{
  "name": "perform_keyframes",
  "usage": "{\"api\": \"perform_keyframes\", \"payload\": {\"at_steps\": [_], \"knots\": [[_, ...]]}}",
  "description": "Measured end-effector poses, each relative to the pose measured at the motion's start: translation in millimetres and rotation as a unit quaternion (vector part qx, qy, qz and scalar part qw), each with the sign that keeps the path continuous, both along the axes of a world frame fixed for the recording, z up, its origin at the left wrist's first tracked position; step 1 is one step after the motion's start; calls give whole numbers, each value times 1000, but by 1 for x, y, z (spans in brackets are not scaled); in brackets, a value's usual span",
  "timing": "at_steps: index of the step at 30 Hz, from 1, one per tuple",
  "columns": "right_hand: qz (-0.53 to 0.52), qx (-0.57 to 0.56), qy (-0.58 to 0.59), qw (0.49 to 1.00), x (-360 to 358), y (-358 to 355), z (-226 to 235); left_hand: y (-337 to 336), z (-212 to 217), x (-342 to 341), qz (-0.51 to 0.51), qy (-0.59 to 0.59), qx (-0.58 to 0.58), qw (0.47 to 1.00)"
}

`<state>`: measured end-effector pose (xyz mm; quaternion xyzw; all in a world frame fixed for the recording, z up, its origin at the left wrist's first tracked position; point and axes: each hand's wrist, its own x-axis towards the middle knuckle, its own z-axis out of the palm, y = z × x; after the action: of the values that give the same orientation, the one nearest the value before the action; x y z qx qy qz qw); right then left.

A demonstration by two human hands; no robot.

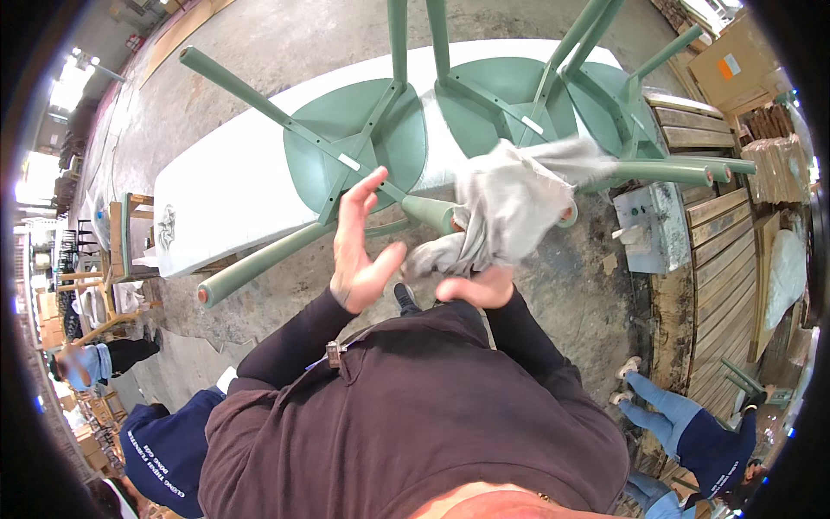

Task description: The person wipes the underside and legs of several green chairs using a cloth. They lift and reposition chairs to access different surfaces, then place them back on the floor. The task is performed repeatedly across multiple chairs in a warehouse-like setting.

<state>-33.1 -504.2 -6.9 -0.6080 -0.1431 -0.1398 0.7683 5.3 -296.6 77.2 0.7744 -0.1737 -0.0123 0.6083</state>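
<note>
My right hand (481,286) grips a crumpled light grey cloth (510,203), which is blurred at its upper right and covers most of my fingers. My left hand (358,251) is raised with its fingers extended and the thumb apart, holding nothing. Just beyond it lies an upside-down green stool (399,138), its round seat resting on a white-covered bench (225,186) and its legs sticking up and toward me. The cloth hides the end of one leg. Two more upturned green stools, one in the middle (471,99) and another at the right (601,99), lie on the same covering.
A white block-like box (648,229) stands right of the bench, beside slatted wooden pallets (722,268). Cardboard boxes (735,65) are stacked at far right. Co-workers in dark blue shirts are behind me at left (173,445) and right (713,450). Wooden frames (125,233) stand at left.
</note>
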Motion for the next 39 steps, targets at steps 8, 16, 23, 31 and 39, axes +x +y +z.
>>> {"api": "perform_keyframes", "payload": {"at_steps": [8,16,23,31,39], "knots": [[65,-91,-38,993,76,30,-40,-79,56,19,-90,-251,392,880],[135,-21,33,990,111,14,-62,-100,51,40,-6,-266,443,856],[121,70,-90,986,85,34,-54,-104,49,22,33,-209,451,867],[131,-201,-57,969,153,25,-190,-114,50,38,3,-240,459,856],[187,35,-82,978,85,33,-41,-105,40,22,46,-227,412,881]]}}
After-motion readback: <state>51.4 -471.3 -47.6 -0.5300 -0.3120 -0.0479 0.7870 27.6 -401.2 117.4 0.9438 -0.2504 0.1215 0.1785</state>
